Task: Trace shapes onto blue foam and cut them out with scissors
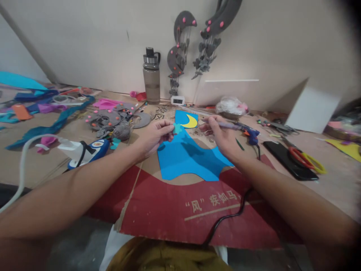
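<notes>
My left hand (158,134) pinches a small teal felt cutout (177,128) between thumb and fingers, just above a large blue felt sheet (188,156). My right hand (218,132) is closed around a thin purple stick-like tool (228,125), held level and pointing left toward the cutout. The blue sheet carries a yellow crescent moon (190,121) at its far end. It lies on a flattened red and brown cardboard box (180,210) with printed characters.
A blue glue gun (251,134) lies right of my hand, its black cord (225,222) trailing toward me. A black phone (290,160) and orange-yellow scissors (306,158) are at right. Grey felt pieces (113,120), a water bottle (151,77), a white-blue iron (84,150) and felt scraps are at left.
</notes>
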`<state>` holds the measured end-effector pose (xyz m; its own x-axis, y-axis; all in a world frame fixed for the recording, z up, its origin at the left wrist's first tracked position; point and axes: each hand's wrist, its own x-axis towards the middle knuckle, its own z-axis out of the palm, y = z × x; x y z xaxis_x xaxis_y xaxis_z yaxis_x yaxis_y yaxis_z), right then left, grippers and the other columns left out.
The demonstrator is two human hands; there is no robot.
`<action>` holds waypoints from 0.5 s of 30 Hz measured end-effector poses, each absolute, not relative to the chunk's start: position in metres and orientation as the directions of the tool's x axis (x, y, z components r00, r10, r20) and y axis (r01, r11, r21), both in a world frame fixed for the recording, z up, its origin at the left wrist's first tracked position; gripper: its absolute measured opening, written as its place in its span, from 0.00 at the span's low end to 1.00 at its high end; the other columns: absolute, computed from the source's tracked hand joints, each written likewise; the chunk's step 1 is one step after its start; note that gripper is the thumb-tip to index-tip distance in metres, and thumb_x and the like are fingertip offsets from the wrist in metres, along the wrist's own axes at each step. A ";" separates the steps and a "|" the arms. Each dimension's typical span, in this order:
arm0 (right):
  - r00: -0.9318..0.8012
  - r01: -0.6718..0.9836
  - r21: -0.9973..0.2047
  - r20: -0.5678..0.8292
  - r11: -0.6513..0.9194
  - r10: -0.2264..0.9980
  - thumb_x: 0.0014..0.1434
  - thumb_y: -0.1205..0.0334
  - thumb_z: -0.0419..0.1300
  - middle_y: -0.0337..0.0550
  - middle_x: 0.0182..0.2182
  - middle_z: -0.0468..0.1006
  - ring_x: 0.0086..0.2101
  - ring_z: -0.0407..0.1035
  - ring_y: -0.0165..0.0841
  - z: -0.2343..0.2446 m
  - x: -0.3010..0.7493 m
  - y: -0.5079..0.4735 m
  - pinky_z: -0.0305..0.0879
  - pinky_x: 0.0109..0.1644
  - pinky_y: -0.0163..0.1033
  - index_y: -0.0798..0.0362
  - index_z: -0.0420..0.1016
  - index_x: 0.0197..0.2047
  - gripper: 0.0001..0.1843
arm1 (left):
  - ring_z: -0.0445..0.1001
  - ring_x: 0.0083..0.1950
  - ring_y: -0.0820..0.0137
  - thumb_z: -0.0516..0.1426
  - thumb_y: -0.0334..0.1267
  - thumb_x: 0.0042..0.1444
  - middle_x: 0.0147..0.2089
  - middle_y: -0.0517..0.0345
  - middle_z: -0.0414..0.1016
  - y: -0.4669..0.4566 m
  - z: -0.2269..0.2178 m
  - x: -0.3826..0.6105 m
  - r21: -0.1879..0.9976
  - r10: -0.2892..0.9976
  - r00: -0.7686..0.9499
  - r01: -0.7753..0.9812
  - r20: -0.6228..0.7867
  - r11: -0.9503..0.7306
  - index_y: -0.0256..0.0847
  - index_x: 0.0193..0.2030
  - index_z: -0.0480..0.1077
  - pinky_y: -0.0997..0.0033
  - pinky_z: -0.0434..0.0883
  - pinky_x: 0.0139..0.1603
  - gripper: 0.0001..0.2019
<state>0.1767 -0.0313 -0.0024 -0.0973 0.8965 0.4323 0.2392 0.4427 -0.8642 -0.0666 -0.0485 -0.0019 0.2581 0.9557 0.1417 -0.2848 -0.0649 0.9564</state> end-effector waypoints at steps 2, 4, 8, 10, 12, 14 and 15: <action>-0.076 0.065 -0.934 0.347 0.352 0.935 0.66 0.38 0.54 0.43 0.31 0.80 0.33 0.76 0.34 -0.003 0.183 -0.030 0.69 0.35 0.38 0.48 0.73 0.42 0.22 | 0.69 0.25 0.77 0.67 0.35 0.51 0.27 0.62 0.72 -0.045 -0.002 -0.068 0.981 0.960 0.254 -0.182 0.120 -0.074 0.37 0.35 0.71 0.77 0.66 0.28 0.09; -0.070 -0.035 -0.958 0.286 0.284 0.956 0.63 0.35 0.57 0.41 0.28 0.79 0.30 0.74 0.33 -0.005 0.186 -0.032 0.67 0.32 0.37 0.49 0.74 0.40 0.24 | 0.69 0.24 0.77 0.67 0.34 0.51 0.27 0.62 0.73 -0.044 -0.004 -0.069 0.994 0.959 0.265 -0.073 0.099 -0.082 0.37 0.38 0.72 0.77 0.65 0.26 0.10; -0.036 -0.096 -0.960 0.267 0.263 0.963 0.62 0.33 0.56 0.39 0.23 0.77 0.25 0.71 0.31 -0.007 0.190 -0.040 0.65 0.29 0.37 0.49 0.74 0.37 0.26 | 0.69 0.25 0.77 0.66 0.35 0.52 0.28 0.62 0.73 -0.047 -0.009 -0.066 0.989 0.947 0.309 0.092 0.084 -0.118 0.37 0.37 0.73 0.75 0.66 0.26 0.08; -0.012 -0.088 -0.956 0.283 0.281 0.959 0.63 0.35 0.57 0.39 0.23 0.76 0.24 0.70 0.31 -0.008 0.193 -0.045 0.65 0.28 0.37 0.49 0.74 0.37 0.24 | 0.70 0.26 0.76 0.65 0.36 0.53 0.28 0.61 0.73 -0.050 -0.012 -0.065 0.975 0.938 0.335 0.164 0.088 -0.150 0.37 0.36 0.73 0.74 0.68 0.28 0.07; 0.003 -0.064 -0.950 0.307 0.307 0.952 0.64 0.39 0.58 0.38 0.23 0.76 0.24 0.70 0.31 -0.011 0.197 -0.049 0.65 0.29 0.37 0.49 0.73 0.38 0.21 | 0.72 0.28 0.75 0.65 0.37 0.53 0.31 0.59 0.75 -0.051 -0.014 -0.065 0.956 0.929 0.357 0.228 0.093 -0.184 0.37 0.37 0.74 0.73 0.70 0.31 0.08; 0.008 -0.043 -0.942 0.334 0.334 0.943 0.64 0.41 0.57 0.37 0.23 0.75 0.25 0.70 0.31 -0.016 0.200 -0.050 0.64 0.29 0.36 0.48 0.73 0.38 0.18 | 0.74 0.32 0.73 0.66 0.39 0.52 0.34 0.56 0.77 -0.050 -0.016 -0.065 0.932 0.921 0.373 0.283 0.110 -0.226 0.37 0.38 0.75 0.72 0.71 0.33 0.10; 0.009 -0.039 -0.939 0.341 0.341 0.940 0.65 0.42 0.57 0.36 0.23 0.75 0.25 0.69 0.30 -0.020 0.200 -0.051 0.64 0.29 0.36 0.48 0.72 0.38 0.18 | 0.74 0.33 0.72 0.66 0.39 0.51 0.35 0.56 0.78 -0.050 -0.017 -0.065 0.924 0.918 0.377 0.293 0.125 -0.247 0.38 0.39 0.75 0.72 0.72 0.34 0.11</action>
<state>0.2003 -0.0508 -0.0199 0.0095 0.9401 0.3407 -0.0393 0.3408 -0.9393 -0.0653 -0.0500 -0.0172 0.3775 0.9175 0.1252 0.2935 -0.2468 0.9236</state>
